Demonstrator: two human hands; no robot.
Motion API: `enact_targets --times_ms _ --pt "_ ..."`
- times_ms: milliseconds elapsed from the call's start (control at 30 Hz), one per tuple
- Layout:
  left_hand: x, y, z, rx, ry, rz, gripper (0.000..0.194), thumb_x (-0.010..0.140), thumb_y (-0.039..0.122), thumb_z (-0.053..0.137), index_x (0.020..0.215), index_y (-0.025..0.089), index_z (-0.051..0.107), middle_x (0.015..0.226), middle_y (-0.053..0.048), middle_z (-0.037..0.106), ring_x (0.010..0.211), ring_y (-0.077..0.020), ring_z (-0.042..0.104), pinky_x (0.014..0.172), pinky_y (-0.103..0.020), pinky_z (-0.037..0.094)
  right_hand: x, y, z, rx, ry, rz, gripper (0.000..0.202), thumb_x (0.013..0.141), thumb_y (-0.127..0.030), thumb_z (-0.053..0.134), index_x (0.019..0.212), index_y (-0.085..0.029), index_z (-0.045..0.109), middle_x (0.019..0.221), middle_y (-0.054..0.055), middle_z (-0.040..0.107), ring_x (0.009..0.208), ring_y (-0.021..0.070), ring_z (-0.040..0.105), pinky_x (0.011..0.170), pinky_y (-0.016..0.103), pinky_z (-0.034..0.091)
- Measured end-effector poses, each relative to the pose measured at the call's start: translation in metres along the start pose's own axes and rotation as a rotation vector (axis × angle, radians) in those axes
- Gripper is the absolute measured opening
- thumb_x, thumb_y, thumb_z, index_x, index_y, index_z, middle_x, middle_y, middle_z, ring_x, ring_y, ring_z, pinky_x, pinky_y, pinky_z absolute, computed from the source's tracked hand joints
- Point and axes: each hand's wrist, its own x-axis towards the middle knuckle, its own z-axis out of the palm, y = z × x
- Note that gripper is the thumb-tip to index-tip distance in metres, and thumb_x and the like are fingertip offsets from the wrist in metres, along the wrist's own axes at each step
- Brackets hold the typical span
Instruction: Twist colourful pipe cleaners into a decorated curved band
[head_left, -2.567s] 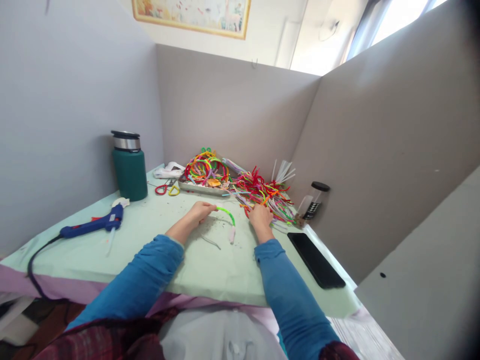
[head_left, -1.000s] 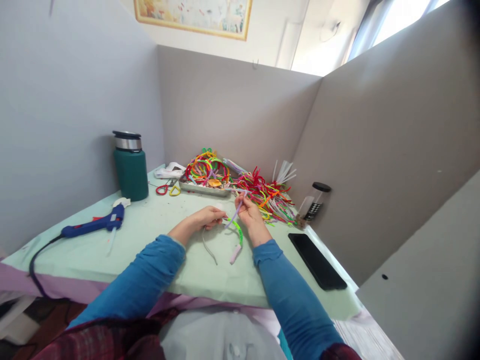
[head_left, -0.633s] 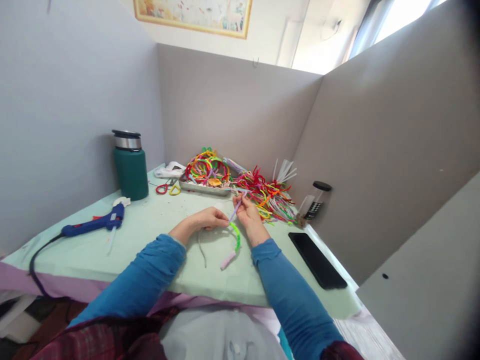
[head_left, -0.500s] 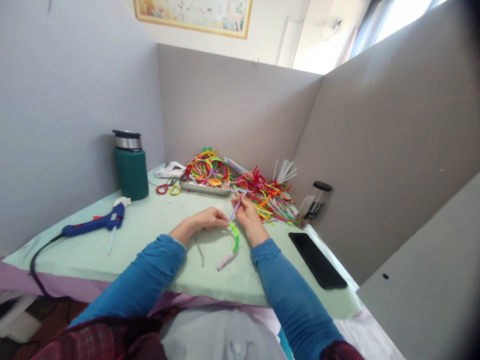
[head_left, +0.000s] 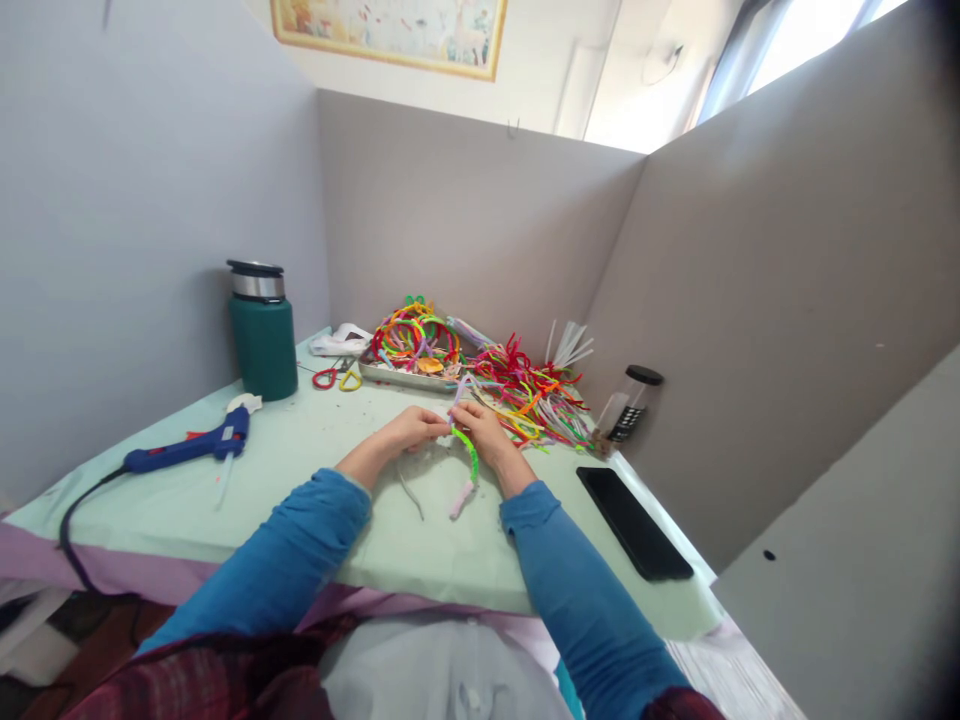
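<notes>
My left hand (head_left: 409, 431) is closed, pinching the upper end of a curved band wrapped in green and pink (head_left: 472, 462). The band hangs below my fingers, its pink end (head_left: 460, 500) lowest. Close beside, my right hand (head_left: 480, 428) has its fingers pinched on a purple pipe cleaner (head_left: 463, 388), which loops up above both hands near the green part. A thin grey wire (head_left: 410, 494) trails down beneath my left hand; its upper end is hidden.
Behind my hands are a metal tray (head_left: 409, 378) of colourful loops and a heap of pipe cleaners (head_left: 529, 385). Scissors (head_left: 349, 380), a green bottle (head_left: 262, 340) and a blue glue gun (head_left: 187, 446) lie left. A phone (head_left: 634, 522) and clear jar (head_left: 630, 405) are right.
My right hand has moved left and down toward my left hand, bringing the purple pipe cleaner along. The band's pink end has swung right and up, and the grey wire's end has shifted right.
</notes>
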Motion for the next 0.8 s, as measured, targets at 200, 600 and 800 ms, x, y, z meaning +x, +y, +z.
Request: enact_targets --times_ms 200,600,800 --pt "0.0012 -0.0021 0.0001 0.047 0.003 0.029 0.041 0.060 0.047 0.065 0.078 0.009 0.066 0.066 -0.002 0.060 0.038 -0.0026 0.029 0.036 -0.020 0.018 -0.0004 0.0008 0.0009 -0.090 0.023 -0.005 0.026 0.066 -0.040 0.062 0.065 -0.016 0.054 0.055 -0.005 0.049 0.049 0.0064 0.038 0.047 0.020 0.029" --pt "0.0069 -0.0054 0.0001 0.275 0.094 0.197 0.028 0.061 0.034 0.062 0.077 0.012 0.069 0.065 0.000 0.061 0.059 -0.0105 0.048 0.054 -0.020 0.035 0.0004 0.0005 0.0056 -0.073 0.098 0.091 0.024 0.066 -0.038 0.061 0.061 -0.018 0.049 0.046 -0.006 0.044 0.038 0.0076 0.039 0.039 0.021 0.031" --pt "0.0027 0.0010 0.0020 0.398 0.133 0.225 0.028 0.064 0.038 0.059 0.074 0.013 0.070 0.058 0.000 0.059 0.059 -0.0121 0.048 0.055 -0.021 0.035 0.0022 0.0019 0.0045 -0.105 0.143 0.064 0.023 0.068 -0.038 0.058 0.060 -0.018 0.048 0.047 -0.006 0.044 0.039 0.0074 0.037 0.039 0.021 0.030"
